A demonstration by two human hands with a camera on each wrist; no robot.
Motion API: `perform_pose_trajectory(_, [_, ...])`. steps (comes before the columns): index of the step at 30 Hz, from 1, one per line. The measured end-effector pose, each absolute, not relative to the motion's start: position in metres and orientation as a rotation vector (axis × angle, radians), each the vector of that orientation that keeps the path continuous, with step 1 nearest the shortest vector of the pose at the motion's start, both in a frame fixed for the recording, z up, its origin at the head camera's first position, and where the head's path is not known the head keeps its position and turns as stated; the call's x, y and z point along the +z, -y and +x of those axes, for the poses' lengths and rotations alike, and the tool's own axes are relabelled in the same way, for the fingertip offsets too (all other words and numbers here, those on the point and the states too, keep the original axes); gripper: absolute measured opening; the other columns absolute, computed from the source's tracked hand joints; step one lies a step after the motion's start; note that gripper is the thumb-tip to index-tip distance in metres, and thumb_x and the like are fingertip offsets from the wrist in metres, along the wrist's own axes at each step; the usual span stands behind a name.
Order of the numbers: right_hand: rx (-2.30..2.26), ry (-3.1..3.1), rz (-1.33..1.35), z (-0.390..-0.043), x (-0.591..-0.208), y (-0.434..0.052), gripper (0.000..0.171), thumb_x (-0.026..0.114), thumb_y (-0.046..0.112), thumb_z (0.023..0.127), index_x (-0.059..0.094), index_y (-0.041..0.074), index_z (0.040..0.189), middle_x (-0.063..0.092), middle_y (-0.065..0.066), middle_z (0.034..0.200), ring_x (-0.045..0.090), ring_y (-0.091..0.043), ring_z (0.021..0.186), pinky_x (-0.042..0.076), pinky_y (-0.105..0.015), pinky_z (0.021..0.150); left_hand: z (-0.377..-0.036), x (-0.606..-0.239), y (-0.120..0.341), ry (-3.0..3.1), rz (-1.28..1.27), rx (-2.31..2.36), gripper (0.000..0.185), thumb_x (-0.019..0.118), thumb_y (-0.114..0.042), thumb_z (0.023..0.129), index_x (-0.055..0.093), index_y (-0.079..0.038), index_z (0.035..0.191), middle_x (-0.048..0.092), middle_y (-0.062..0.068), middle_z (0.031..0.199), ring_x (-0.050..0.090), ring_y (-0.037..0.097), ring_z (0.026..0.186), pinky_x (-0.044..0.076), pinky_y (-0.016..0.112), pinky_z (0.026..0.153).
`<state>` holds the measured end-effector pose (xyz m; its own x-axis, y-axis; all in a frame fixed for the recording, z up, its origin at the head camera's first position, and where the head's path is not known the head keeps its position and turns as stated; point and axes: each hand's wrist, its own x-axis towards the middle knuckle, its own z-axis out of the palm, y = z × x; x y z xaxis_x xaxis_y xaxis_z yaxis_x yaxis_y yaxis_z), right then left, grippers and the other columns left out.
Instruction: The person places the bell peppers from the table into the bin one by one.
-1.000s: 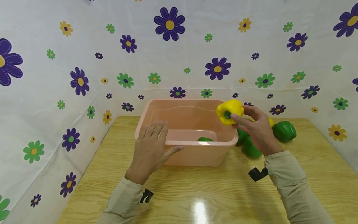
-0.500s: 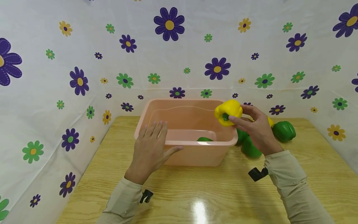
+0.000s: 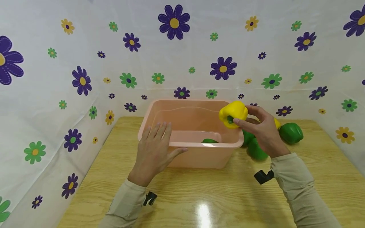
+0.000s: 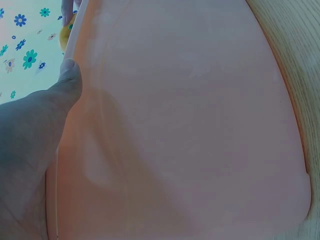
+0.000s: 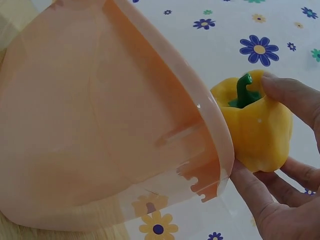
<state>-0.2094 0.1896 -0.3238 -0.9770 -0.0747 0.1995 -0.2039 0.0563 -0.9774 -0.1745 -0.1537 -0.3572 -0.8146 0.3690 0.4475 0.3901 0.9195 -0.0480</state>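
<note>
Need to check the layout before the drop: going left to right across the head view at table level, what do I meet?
Left hand resting on the near rim, pink tub, yellow pepper held in the right hand, green pepper on the wooden table.

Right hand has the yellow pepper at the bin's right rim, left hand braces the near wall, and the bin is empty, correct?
Not quite: the bin is not empty. The head view shows a green pepper lying inside. The right hand does hold the yellow pepper, and the left hand rests on the near wall.
</note>
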Motion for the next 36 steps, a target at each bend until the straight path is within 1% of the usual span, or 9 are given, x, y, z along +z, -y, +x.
perform_pose_trajectory(7, [2.041,2.253,0.302,-0.2095,-0.3222,-0.1895,0.060,0.078,0.016,0.091,0.051,0.006,0.144,0.050,-0.009,0.139,0.061,-0.024,0.115,0.053,-0.021,0.093,-0.1752,-0.3574,0.1538,2.604,-0.550,-0.058,0.101,0.046,-0.080,0.090,0.045,0.001,0.151,0.051,0.019,0.150,0.045,0.037,0.140,0.029,0.056,0.118])
perform_pose_trajectory(12, [2.002,2.285,0.302,-0.2100,-0.3214,-0.1886,0.062,0.079,0.018,0.091,0.050,0.007,0.145,0.049,-0.010,0.140,0.060,-0.024,0.117,0.053,-0.022,0.093,-0.1749,-0.3572,0.1541,2.600,-0.554,-0.060,0.101,0.044,-0.080,0.090,0.045,0.001,0.151,0.051,0.019,0.150,0.045,0.037,0.140,0.029,0.056,0.118])
perform_pose_trajectory(20, [1.977,2.297,0.325,-0.2101,-0.3209,-0.1891,0.062,0.078,0.017,0.091,0.050,0.005,0.145,0.049,-0.011,0.140,0.060,-0.025,0.115,0.054,-0.021,0.092,-0.1748,-0.3560,0.1538,2.613,-0.556,-0.053,0.101,0.047,-0.078,0.090,0.043,0.001,0.152,0.050,0.019,0.151,0.043,0.037,0.141,0.028,0.056,0.118])
perform_pose_trajectory(25, [1.981,2.302,0.336,-0.2100,-0.3200,-0.1895,0.063,0.078,0.017,0.092,0.049,0.005,0.146,0.049,-0.011,0.141,0.060,-0.025,0.117,0.053,-0.022,0.093,-0.1751,-0.3556,0.1535,2.623,-0.552,-0.052,0.100,0.051,-0.077,0.090,0.043,0.001,0.152,0.049,0.019,0.151,0.043,0.037,0.142,0.027,0.056,0.119])
perform_pose_trajectory(28, [1.976,2.323,0.322,-0.2093,-0.3191,-0.1904,0.064,0.077,0.019,0.092,0.048,0.006,0.148,0.049,-0.013,0.143,0.059,-0.025,0.119,0.052,-0.027,0.098,-0.1753,-0.3552,0.1533,2.625,-0.551,-0.050,0.099,0.052,-0.076,0.090,0.043,0.001,0.152,0.049,0.019,0.151,0.043,0.037,0.142,0.028,0.056,0.118])
perform_pose_trajectory(31, [1.953,2.351,0.296,-0.2094,-0.3187,-0.1910,0.065,0.076,0.022,0.093,0.046,0.007,0.149,0.050,-0.014,0.144,0.058,-0.024,0.122,0.048,-0.039,0.105,-0.1754,-0.3550,0.1532,2.618,-0.553,-0.047,0.099,0.054,-0.075,0.089,0.044,0.001,0.151,0.050,0.019,0.150,0.044,0.037,0.141,0.029,0.056,0.118])
perform_pose_trajectory(34, [1.938,2.369,0.275,-0.2101,-0.3192,-0.1908,0.066,0.076,0.023,0.094,0.044,0.008,0.150,0.050,-0.013,0.144,0.057,-0.024,0.122,0.043,-0.051,0.110,-0.1750,-0.3553,0.1532,2.620,-0.554,-0.046,0.098,0.055,-0.075,0.089,0.044,0.000,0.152,0.050,0.019,0.150,0.044,0.038,0.141,0.029,0.056,0.118])
perform_pose_trajectory(36, [1.945,2.373,0.267,-0.2102,-0.3190,-0.1902,0.067,0.076,0.024,0.094,0.044,0.008,0.151,0.050,-0.013,0.144,0.057,-0.024,0.123,0.040,-0.055,0.111,-0.1745,-0.3556,0.1532,2.626,-0.553,-0.052,0.098,0.055,-0.075,0.089,0.043,0.000,0.152,0.050,0.019,0.151,0.044,0.038,0.141,0.029,0.057,0.118])
